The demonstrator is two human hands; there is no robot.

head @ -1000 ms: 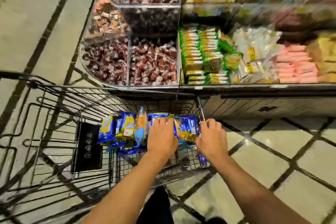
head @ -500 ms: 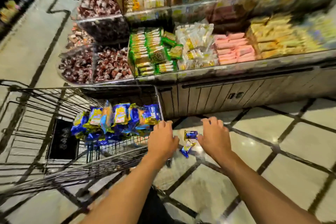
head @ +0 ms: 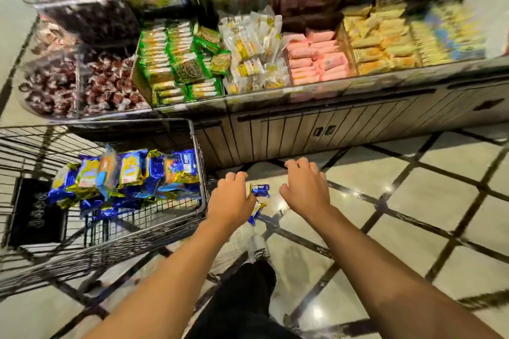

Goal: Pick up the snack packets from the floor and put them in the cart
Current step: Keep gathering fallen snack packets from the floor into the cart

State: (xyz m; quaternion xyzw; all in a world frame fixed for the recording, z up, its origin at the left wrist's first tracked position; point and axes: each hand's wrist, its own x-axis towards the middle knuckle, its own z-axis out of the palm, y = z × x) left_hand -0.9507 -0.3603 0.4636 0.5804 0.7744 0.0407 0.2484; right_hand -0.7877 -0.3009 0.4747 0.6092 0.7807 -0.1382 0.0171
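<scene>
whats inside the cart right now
The cart holds a heap of blue and gold snack packets against its right wall, beside a black panel. Packets lower in the heap are covered by those on top.

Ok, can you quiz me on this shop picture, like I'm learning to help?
1. True or false: the left hand and the right hand each grip a packet.
2. Where do the two blue packets on the floor lie? A) between the hands B) inside the cart C) on the shelf
3. Fill in: the pile of blue and gold packets lies in the ____.

Key: 1 false, both hands hold nothing. 2 A. 3 cart.
</scene>
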